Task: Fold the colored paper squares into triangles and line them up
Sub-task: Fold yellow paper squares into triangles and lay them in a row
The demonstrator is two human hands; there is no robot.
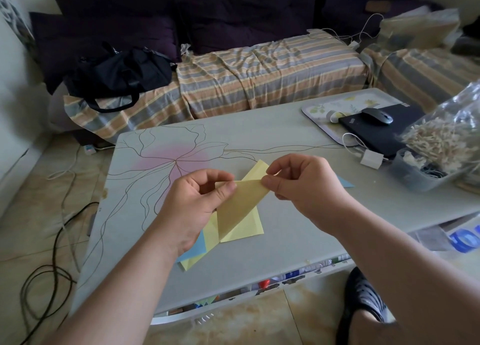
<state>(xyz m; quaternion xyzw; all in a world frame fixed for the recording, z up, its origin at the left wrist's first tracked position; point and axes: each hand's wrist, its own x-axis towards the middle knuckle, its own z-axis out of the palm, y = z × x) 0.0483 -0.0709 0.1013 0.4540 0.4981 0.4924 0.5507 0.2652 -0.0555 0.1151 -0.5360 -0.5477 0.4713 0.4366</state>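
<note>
You hold one pale yellow paper sheet up over the grey table, above the loose paper pile that lies on its near-left part. The sheet is folded over on itself: its top edge runs almost level between your two hands, and the visible flap narrows to a point at the bottom left, giving a long triangular face. The surface is matte, with the facing side a shade darker than the paper under it.

Your left hand pinches the top left corner between thumb and forefinger, the other fingers curled in. Your right hand pinches the top right corner the same way. The hands are apart, with the sheet's top edge spanning the gap between them.

In the pile under the sheet, yellow pieces overlap at angles, one reaching past the held sheet toward the far side of the table. A light blue piece shows at the pile's near-left edge, just beside your left wrist. Another blue corner pokes out on the table just right of your right hand.

Far right of the pile, a black laptop carries a dark computer mouse and rests partly on a floral tray. A white charger block lies near it, beside a clear plastic container.
</note>
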